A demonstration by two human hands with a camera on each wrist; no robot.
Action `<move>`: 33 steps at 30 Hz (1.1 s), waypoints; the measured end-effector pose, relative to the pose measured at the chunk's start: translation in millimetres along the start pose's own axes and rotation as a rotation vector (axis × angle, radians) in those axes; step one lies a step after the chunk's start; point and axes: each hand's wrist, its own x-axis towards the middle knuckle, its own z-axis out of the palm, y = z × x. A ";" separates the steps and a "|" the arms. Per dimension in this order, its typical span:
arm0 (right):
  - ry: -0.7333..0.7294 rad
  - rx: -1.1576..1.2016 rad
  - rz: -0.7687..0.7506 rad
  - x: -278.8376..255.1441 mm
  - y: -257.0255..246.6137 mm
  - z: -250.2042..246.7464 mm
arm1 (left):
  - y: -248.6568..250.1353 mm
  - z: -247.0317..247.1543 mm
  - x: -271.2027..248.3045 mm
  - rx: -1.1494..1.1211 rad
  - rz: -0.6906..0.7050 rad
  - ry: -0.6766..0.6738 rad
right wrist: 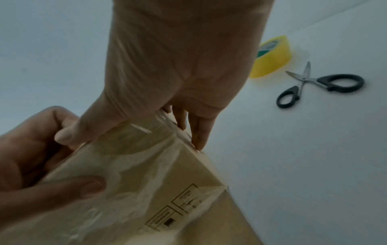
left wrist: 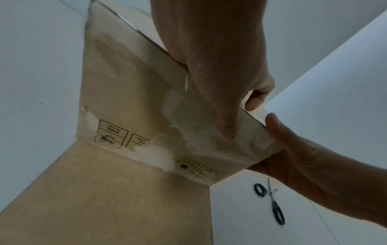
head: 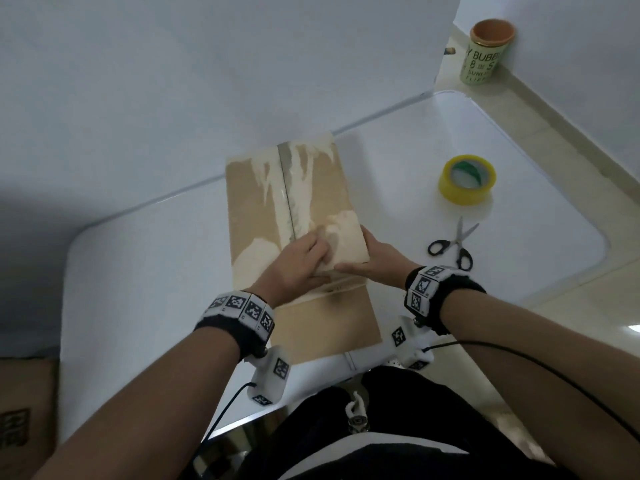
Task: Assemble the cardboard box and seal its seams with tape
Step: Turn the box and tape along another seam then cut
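Observation:
A flattened brown cardboard box (head: 256,188) with torn pale patches and an old tape strip along its seam lies on the white table (head: 138,271). Its near right corner is raised off the lower panel (head: 329,327). My left hand (head: 308,261) grips that raised edge, thumb on the printed face (left wrist: 228,131) and fingers curled over the edge. My right hand (head: 374,263) pinches the same corner from the right, its thumb (right wrist: 64,136) on the near edge and fingers down the side (right wrist: 196,137). A yellow tape roll (head: 467,180) lies to the right, untouched.
Black-handled scissors (head: 459,239) lie open on the table just right of my right wrist, below the tape roll. A green cup (head: 485,53) stands on the floor at the far right. A white board rises behind the box. Another carton (head: 24,410) sits at the lower left.

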 end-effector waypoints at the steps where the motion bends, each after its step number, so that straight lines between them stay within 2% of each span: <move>1: -0.015 -0.027 -0.005 0.0 -1.9 0.0 | -1.2 -1.4 -1.7 -0.010 0.002 -0.001; 4: -0.052 -0.041 0.002 3.9 -4.4 0.0 | -4.7 -3.0 -4.7 -0.032 -0.012 -0.022; 7: -0.133 0.150 0.018 3.8 -6.6 1.1 | 0.3 -11.0 -1.6 -0.068 -0.011 -0.049; 9: -0.180 0.163 0.063 -2.3 -13.5 -0.1 | 4.4 -20.4 2.7 -0.175 -0.141 -0.073; 11: -0.246 0.148 0.098 -6.2 -20.3 -0.1 | 3.6 -30.2 8.9 -0.253 -0.330 -0.013; 13: -0.320 0.136 0.137 -7.0 -30.3 1.8 | -2.3 -35.0 15.3 -0.095 -0.514 0.016; 14: -0.320 0.127 0.147 -5.9 -36.0 2.9 | -3.6 -35.4 17.8 -0.008 -0.609 -0.043; 16: -0.218 0.114 0.133 -1.7 -45.1 3.1 | 1.2 -29.2 21.2 0.080 -0.759 -0.201; 18: -0.007 0.118 0.102 6.6 -45.2 -2.1 | 12.6 -19.7 21.3 0.165 -0.810 -0.318; 20: 0.184 0.112 0.088 15.2 -38.5 -11.0 | 19.9 -16.2 19.6 0.210 -0.788 -0.376; 22: 0.315 0.014 0.083 20.9 -31.6 -21.4 | 21.7 -20.1 12.6 0.209 -0.724 -0.441; 24: 0.443 -0.115 0.070 23.4 -30.8 -27.7 | 19.2 -22.9 -1.6 0.233 -0.606 -0.491; 26: 0.503 -0.094 0.057 25.3 -37.5 -30.1 | 13.2 -26.4 -15.9 0.245 -0.443 -0.521; 28: 0.459 -0.065 0.040 27.6 -47.3 -30.1 | 0.6 -35.8 -24.5 0.223 -0.314 -0.549; 30: 0.333 -0.072 0.049 26.4 -56.3 -27.9 | -17.5 -51.0 -31.9 0.256 -0.250 -0.560; 32: 0.210 -0.085 0.027 21.6 -66.0 -23.6 | -34.6 -67.4 -43.4 0.285 -0.283 -0.517; 33: 0.168 -0.094 0.008 20.0 -70.3 -20.6 | -42.5 -73.5 -48.3 0.270 -0.344 -0.474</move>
